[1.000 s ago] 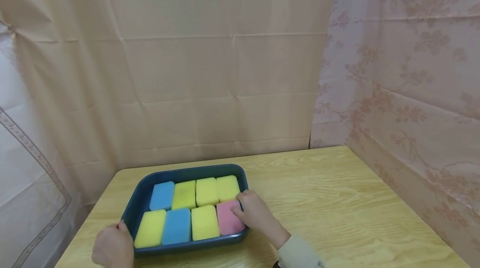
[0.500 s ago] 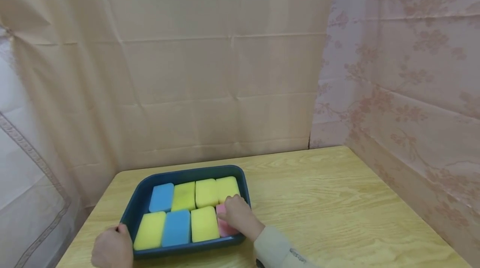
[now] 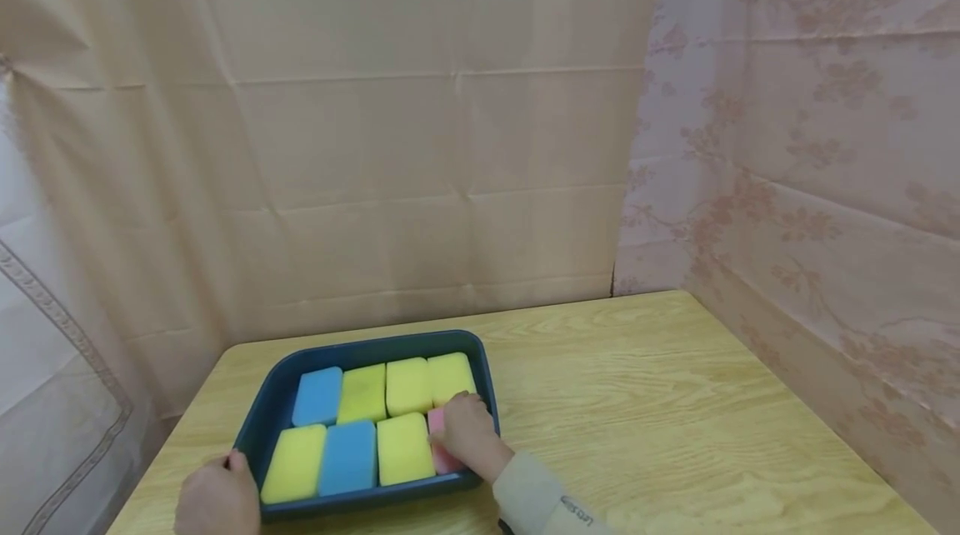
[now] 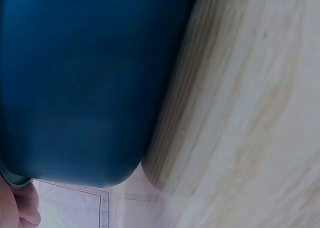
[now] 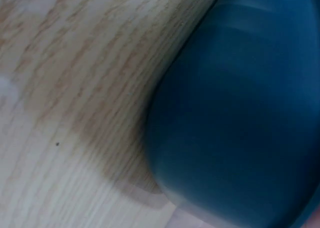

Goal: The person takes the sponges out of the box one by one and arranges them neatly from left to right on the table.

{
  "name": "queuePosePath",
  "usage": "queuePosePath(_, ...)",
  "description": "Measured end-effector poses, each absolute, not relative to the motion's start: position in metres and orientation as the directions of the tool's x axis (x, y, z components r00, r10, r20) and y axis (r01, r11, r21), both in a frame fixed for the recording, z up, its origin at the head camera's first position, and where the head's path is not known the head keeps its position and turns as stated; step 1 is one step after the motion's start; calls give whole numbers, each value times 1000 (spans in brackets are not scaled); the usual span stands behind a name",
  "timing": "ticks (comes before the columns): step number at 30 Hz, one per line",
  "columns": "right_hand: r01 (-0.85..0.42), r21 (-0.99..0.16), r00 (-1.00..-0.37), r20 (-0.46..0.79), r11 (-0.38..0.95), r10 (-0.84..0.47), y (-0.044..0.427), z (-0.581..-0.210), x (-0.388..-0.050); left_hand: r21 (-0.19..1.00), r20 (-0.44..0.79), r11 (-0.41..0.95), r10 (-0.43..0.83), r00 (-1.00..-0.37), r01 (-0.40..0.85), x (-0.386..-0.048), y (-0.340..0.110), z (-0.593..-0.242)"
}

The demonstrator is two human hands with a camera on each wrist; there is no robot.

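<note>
A dark blue tray [image 3: 375,345] sits on the table with two rows of sponges in it. My left hand [image 3: 217,497] grips its near left rim; curled fingers [image 4: 27,205] show at the rim in the left wrist view. Over the near right corner, my right hand [image 3: 467,431] holds the pink sponge [image 3: 442,458], covering much of it. Left of that lie a yellow sponge [image 3: 405,447], a blue sponge [image 3: 348,458] and another yellow sponge [image 3: 294,464]. The far row has a blue sponge [image 3: 317,396] and several yellow ones. The right wrist view shows mostly the tray's outer wall [image 5: 235,113].
The wood-grain table [image 3: 637,410] extends to the right of the tray. A beige curtain [image 3: 420,143] hangs behind it, and a floral cloth [image 3: 817,185] hangs along the right side. White fabric [image 3: 45,402] is at the left.
My right hand has moved left from the tray's right rim onto the pink sponge, hiding more of it. My left hand stays on the left rim.
</note>
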State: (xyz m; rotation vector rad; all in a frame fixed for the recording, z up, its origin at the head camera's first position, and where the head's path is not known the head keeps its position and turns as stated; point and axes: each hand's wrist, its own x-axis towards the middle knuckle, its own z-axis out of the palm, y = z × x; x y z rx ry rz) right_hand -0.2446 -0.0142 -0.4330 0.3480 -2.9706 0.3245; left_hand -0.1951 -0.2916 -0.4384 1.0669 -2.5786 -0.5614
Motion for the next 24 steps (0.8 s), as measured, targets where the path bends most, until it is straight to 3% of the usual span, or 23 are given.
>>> queuePosePath(5, -201, -204, -974, 150, 958, -173, -18, -437, -245, 475, 132, 645, -725, -676, -598, -194, -292, -439)
queuePosePath(15, -123, -340, -991, 91, 932, -98, -22, -437, -246, 482, 135, 641, -727, -673, -597, -194, -292, -440)
queuePosePath(24, -99, -335, -993, 96, 937, -70, -23, -438, -247, 486, 147, 643, -727, -671, -591, -194, -292, -441)
